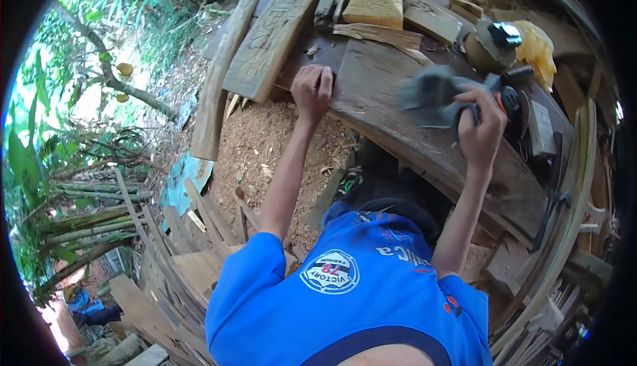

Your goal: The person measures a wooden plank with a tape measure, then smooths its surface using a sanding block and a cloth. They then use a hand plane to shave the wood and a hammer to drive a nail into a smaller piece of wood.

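My left hand point(312, 93) is closed, its fingers curled at the near edge of a dark wooden bench point(371, 81); whether anything is inside them is hidden. My right hand point(482, 127) is closed around a dark grey-green tool point(431, 94), held over the bench's right part. Motion smears the tool, so its exact kind cannot be told. Just beyond that hand lies a black and orange object point(509, 101), partly covered. A carved wooden board point(272, 44) juts over the bench's left end, close to my left hand.
Along the bench's far side are a yellowish wood block point(375, 4), a split wood piece point(378, 33), a round container point(488, 48) and a yellow plastic bag point(536, 51). Sawdust point(252, 147) covers the ground at left. Wood offcuts point(199, 266) are heaped beside me.
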### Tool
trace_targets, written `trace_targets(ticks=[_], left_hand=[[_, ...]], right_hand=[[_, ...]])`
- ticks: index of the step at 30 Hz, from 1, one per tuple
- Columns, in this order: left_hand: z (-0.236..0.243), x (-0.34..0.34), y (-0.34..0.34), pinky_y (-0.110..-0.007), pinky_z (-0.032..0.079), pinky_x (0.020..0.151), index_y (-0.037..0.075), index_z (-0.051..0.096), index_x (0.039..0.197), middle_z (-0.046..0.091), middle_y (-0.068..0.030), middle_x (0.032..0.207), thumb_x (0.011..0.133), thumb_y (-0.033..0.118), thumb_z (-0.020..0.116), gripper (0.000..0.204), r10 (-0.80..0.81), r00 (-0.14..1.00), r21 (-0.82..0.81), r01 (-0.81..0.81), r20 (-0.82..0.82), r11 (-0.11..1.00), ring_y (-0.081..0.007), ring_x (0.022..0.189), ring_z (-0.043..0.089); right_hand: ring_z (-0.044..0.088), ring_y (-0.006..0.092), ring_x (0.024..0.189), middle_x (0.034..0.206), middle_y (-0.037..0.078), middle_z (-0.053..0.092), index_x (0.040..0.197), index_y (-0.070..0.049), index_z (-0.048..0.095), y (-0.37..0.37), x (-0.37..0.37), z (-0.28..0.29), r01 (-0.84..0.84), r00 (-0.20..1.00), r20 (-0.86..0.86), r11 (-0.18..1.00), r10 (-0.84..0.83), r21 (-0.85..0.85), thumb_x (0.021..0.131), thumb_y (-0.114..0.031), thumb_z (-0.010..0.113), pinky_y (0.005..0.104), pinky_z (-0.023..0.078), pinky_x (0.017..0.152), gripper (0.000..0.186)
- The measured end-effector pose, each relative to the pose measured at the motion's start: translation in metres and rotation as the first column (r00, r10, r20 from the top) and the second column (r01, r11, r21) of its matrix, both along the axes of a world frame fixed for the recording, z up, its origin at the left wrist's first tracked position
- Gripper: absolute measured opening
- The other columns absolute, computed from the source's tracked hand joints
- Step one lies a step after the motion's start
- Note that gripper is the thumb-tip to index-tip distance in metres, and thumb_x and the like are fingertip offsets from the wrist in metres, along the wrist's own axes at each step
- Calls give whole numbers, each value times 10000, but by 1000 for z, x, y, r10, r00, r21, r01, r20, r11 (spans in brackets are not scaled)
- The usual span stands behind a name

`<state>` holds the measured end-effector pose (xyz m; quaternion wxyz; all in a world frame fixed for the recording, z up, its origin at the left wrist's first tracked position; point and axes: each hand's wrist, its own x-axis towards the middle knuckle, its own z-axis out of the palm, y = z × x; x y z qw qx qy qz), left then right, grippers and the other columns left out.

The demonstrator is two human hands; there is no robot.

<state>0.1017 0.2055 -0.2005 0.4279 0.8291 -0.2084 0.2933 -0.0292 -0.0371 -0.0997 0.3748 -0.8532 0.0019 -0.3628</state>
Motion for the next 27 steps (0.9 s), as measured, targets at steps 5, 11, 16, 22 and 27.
trace_targets(ticks=[5, 11, 16, 22, 27], left_hand=[[-3, 0, -6, -385, 425, 609, 16, 548, 625, 568, -122, 656, 794, 110, 536, 193, -3, 1000, -35, 4, 16, 999, -301, 640, 545], [-11, 0, 1, -390, 408, 585, 18, 505, 600, 538, -129, 630, 787, 104, 535, 208, 5, 1000, -45, -4, 20, 999, -303, 609, 522], [-7, 2, -5, -393, 403, 583, 23, 490, 595, 519, -124, 615, 788, 105, 530, 214, 1, 1000, -33, -1, 23, 999, -305, 597, 510], [-7, 2, 1, -392, 401, 585, 25, 491, 597, 518, -120, 620, 793, 112, 525, 217, 37, 999, 23, -37, 12, 999, -298, 603, 511], [-6, 3, -5, -401, 398, 582, 23, 504, 621, 514, -136, 637, 802, 96, 497, 195, 12, 998, -6, -12, 57, 1000, -310, 612, 512]], right_hand=[[611, 285, 726, 765, 138, 611, 769, -11, 599, 45, 21, -37, -314, 905, -314, 949, 286, -40, 618, 59, 474, 339, 468, 667, 207], [621, 293, 771, 775, 141, 625, 795, 5, 602, 43, 8, 16, -600, 734, -221, 765, 642, 233, 600, 70, 477, 326, 482, 699, 241], [621, 303, 909, 1030, 188, 613, 944, 7, 621, 39, 33, -31, 157, 948, -223, 943, -227, -293, 620, 125, 434, 361, 481, 820, 392], [601, 281, 1002, 1074, 181, 609, 978, 0, 632, 84, 37, -17, -870, 166, -252, 262, 953, 418, 608, 166, 408, 321, 435, 919, 463], [626, 264, 898, 938, 173, 650, 925, -6, 651, 62, 95, -10, -153, 986, 78, 987, 149, 52, 646, 135, 450, 307, 456, 851, 372]])
